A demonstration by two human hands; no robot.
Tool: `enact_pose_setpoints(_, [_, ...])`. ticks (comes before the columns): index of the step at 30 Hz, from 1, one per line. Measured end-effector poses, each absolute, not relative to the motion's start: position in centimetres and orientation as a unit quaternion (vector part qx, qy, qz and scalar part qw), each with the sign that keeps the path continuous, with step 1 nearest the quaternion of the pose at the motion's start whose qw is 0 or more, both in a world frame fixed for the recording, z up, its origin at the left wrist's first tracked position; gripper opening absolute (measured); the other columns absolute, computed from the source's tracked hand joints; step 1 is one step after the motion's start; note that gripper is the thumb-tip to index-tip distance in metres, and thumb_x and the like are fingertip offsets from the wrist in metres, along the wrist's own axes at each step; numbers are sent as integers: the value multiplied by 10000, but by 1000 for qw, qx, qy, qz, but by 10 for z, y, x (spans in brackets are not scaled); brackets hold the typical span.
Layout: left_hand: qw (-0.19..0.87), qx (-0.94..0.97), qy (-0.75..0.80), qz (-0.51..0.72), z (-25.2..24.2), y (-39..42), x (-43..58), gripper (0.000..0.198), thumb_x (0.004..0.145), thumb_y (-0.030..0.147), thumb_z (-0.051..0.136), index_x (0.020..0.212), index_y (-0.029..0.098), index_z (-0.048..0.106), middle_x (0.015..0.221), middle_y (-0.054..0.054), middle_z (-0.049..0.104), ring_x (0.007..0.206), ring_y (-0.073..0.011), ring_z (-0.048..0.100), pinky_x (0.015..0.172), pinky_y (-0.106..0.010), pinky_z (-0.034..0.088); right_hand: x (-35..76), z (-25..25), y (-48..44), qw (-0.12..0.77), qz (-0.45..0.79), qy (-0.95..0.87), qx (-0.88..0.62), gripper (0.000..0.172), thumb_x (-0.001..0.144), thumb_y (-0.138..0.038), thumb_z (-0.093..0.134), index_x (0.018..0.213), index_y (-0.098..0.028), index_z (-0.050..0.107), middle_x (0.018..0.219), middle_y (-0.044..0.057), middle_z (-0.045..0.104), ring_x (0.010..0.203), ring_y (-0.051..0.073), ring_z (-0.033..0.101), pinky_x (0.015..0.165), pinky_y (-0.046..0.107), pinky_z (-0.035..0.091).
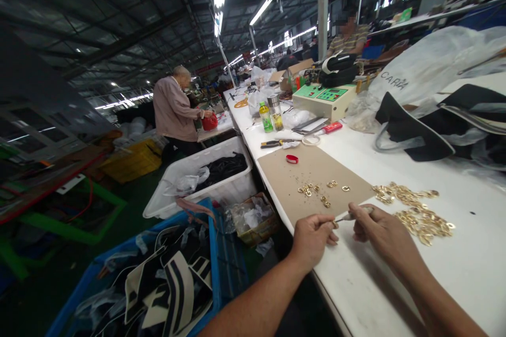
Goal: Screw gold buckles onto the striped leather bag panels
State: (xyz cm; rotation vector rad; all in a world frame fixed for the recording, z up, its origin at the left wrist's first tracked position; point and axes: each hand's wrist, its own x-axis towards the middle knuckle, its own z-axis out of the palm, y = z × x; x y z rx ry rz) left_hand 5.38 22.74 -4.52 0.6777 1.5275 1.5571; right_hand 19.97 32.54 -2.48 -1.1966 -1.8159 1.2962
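Just past the near edge of the brown board [276, 168], my left hand [313, 237] pinches a small gold buckle [336, 224]. My right hand [381, 229] grips a slim screwdriver [346, 217], its thin tip pointing left at the buckle. Whether the tip touches it I cannot make out. Several loose gold buckles [306, 189] lie on the board among tiny dark bits. Beyond my right hand, a pile of gold buckles [425, 221] spreads over the white table [363, 289]. A red oval item [292, 159] sits at the board's far end.
Pliers [272, 143], a green bottle [265, 118] and a control box [322, 100] stand farther back. Black pieces and plastic bags [419, 126] are at right. A blue crate [213, 253] and a white bin [197, 163] stand left. Two other people work beyond.
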Motion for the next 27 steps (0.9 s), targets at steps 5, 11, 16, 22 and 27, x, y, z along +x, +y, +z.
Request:
enact_pose_setpoints(5, [392, 281, 626, 613, -41, 229, 55, 342, 722, 392, 796, 914, 109, 801, 643, -40, 718, 500, -122, 621, 537, -253, 539, 199, -25, 327, 336, 446, -687, -464, 554, 843, -763, 616, 803, -231, 766, 596, 38, 706, 573, 273, 709, 611, 364, 516])
enact_pose_setpoints(11, [347, 289, 658, 602, -35, 235, 42, 380, 779, 381, 765, 1030, 96, 778, 639, -24, 725, 489, -115, 636, 526, -225, 538, 214, -14, 344, 469, 467, -579, -476, 458, 889, -632, 661, 1007, -200, 759, 699, 21, 715, 603, 219, 709, 620, 316, 534])
enact_pose_setpoints(16, [292, 303, 687, 592, -23, 261, 16, 369, 769, 334, 821, 1060, 111, 777, 700, -19, 730, 509, -102, 600, 455, -191, 481, 237, -13, 368, 575, 499, -445, -471, 378, 859, -535, 748, 1041, -205, 751, 703, -20, 661, 555, 143, 639, 537, 249, 520])
enact_pose_setpoints(22, [192, 387, 694, 577, -12, 285, 16, 535, 846, 287, 767, 1359, 190, 651, 1282, -108, 705, 680, -110, 667, 576, -231, 535, 248, -17, 380, 615, 512, -385, -460, 361, 828, -501, 785, 998, -183, 751, 666, -23, 630, 513, 121, 602, 483, 221, 493])
enact_pose_setpoints(27, [89, 589, 666, 449, -26, 283, 64, 268, 896, 284, 750, 1160, 242, 748, 1199, -72, 693, 727, -140, 621, 823, -331, 559, 247, -20, 383, 614, 514, -382, -460, 393, 816, -521, 789, 1007, -179, 753, 687, -12, 638, 526, 124, 602, 486, 226, 501])
